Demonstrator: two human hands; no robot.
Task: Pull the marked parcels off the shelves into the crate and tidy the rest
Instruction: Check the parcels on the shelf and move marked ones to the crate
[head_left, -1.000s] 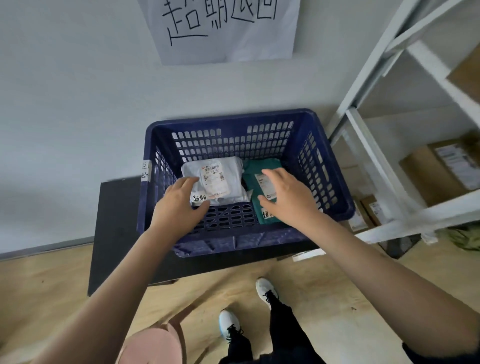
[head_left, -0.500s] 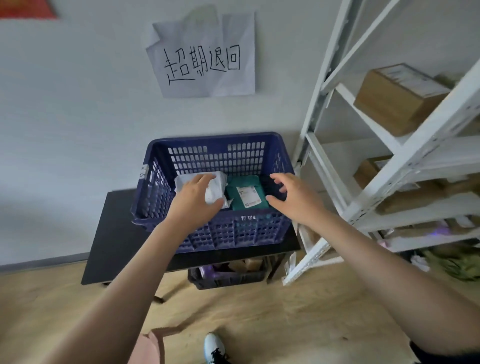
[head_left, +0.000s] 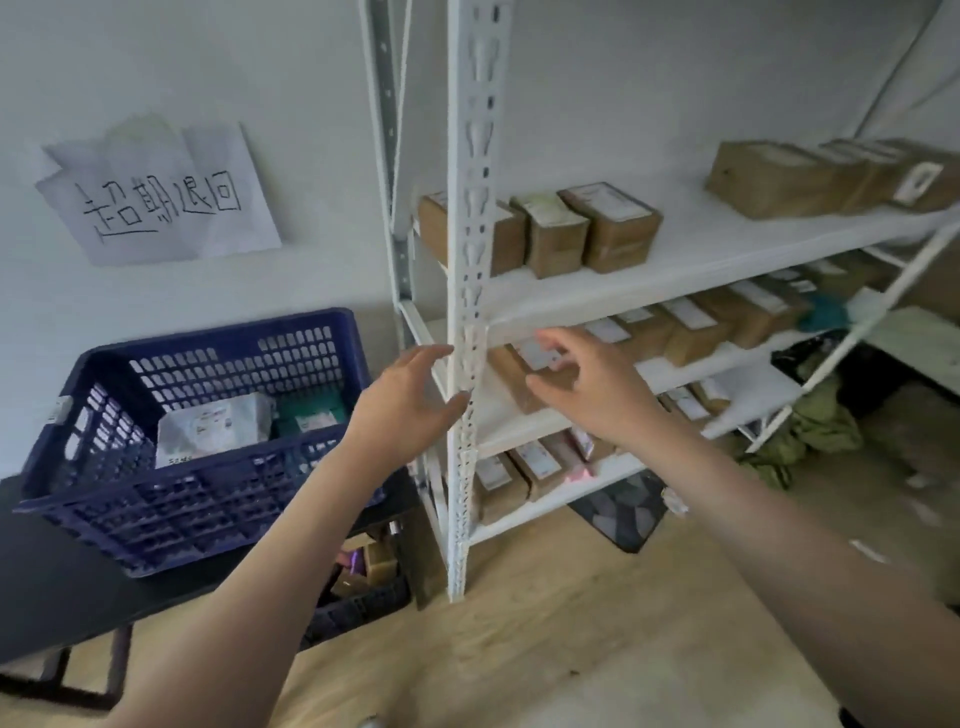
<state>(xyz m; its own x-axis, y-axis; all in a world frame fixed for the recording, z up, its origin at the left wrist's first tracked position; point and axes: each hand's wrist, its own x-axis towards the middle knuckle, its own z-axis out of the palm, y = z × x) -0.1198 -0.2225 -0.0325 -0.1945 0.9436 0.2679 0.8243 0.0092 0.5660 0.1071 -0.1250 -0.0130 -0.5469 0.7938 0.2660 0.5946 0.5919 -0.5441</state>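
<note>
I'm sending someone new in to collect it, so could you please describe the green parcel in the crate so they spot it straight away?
Left of the white shelving rack, a dark blue slotted crate sits on a black table. Two parcels lie inside; the green parcel is the right-hand one, nearer the rack, and its neighbour, the white parcel, is a pale crinkled bag.

A handwritten paper sign (head_left: 161, 195) hangs on the pale wall (head_left: 208, 62). Light wood floor (head_left: 545, 649) spreads below a black desk (head_left: 62, 587), left.

Parcel storeroom, white shelving (head_left: 691, 260), labelled boxes (head_left: 608, 226)
</note>
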